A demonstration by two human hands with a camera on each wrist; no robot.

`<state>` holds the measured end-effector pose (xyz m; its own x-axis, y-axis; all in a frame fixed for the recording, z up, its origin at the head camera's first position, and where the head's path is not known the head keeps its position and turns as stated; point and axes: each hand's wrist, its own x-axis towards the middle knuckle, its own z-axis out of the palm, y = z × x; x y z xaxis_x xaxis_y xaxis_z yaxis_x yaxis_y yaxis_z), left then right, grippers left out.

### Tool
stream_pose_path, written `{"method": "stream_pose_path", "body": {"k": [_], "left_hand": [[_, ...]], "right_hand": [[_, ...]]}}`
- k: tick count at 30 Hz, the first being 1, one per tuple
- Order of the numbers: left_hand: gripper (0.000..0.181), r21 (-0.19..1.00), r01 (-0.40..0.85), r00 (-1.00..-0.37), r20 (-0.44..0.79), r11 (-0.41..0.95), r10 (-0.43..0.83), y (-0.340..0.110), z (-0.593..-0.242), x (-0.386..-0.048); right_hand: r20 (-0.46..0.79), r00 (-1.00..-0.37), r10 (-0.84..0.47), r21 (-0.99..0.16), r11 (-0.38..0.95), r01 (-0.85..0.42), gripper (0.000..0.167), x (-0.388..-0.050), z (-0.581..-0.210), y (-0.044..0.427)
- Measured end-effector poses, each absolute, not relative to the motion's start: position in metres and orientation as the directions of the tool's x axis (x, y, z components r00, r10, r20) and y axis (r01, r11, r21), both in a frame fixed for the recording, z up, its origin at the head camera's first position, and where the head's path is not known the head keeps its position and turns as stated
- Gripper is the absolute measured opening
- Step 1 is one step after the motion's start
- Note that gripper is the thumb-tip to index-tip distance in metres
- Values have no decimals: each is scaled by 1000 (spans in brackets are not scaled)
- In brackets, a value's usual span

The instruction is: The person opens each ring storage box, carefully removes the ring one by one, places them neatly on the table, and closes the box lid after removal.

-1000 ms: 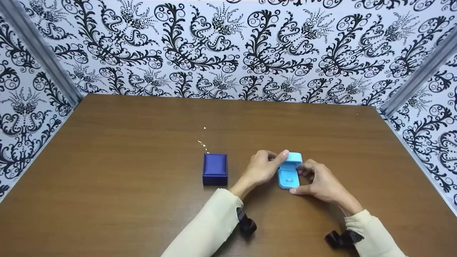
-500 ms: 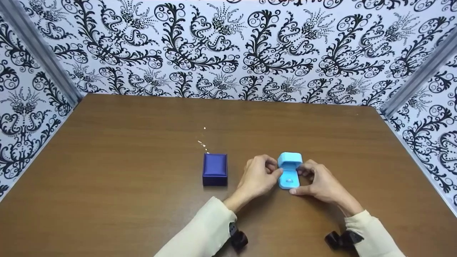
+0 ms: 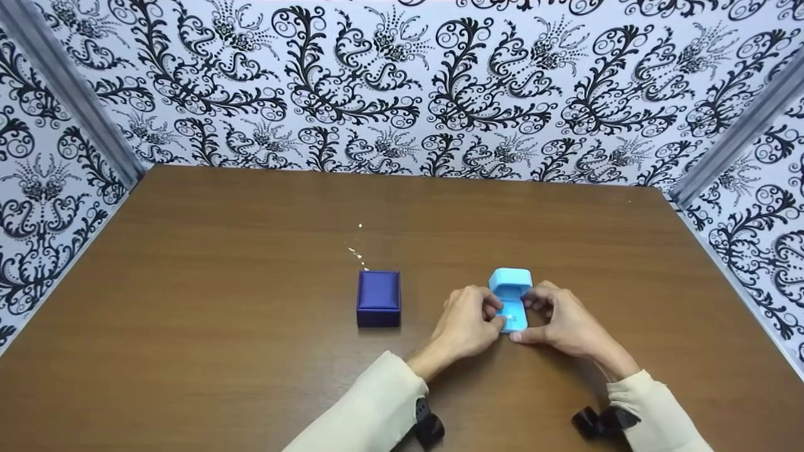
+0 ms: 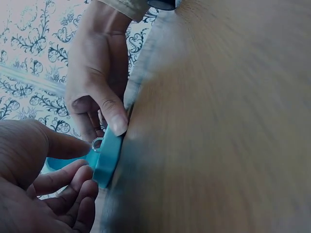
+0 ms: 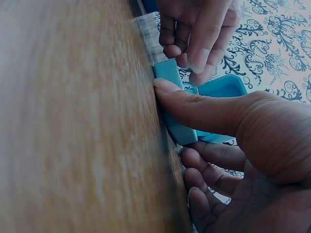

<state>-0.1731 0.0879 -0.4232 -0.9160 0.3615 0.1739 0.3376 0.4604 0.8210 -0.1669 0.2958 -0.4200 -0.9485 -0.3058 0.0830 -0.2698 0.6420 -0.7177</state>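
Note:
A light-blue ring box (image 3: 510,276) stands on the table with its lid raised; a ring (image 3: 509,317) sits upright in its base. My right hand (image 3: 568,320) grips the box base from the right, thumb at the front edge and fingers at the far side. From the left, my left hand (image 3: 468,320) reaches over the base, its thumb and fingertips beside the ring. In the left wrist view the ring (image 4: 97,144) stands by the thumb tip, with a gap between that thumb (image 4: 73,145) and the bent fingers. The right wrist view shows the ring (image 5: 190,87) just below the left fingertips.
A closed dark-blue box (image 3: 379,298) stands on the brown wooden table (image 3: 220,282), left of the hands. Small pale marks (image 3: 358,254) lie behind it. Patterned wall panels (image 3: 402,88) border the table at the back and sides.
My left hand has left the box lid, dropped toward the front and moved right to the ring. My right hand keeps its grip, and the box stays in place.

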Motion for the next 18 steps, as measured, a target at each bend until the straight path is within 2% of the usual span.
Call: {"method": "stream_pose_path", "body": {"k": [18], "left_hand": [[9,790,345,-918,171,507,359,100,-426,-176]], "right_hand": [[100,-951,-291,-730,628,-269,48,-168,-421,296]]}}
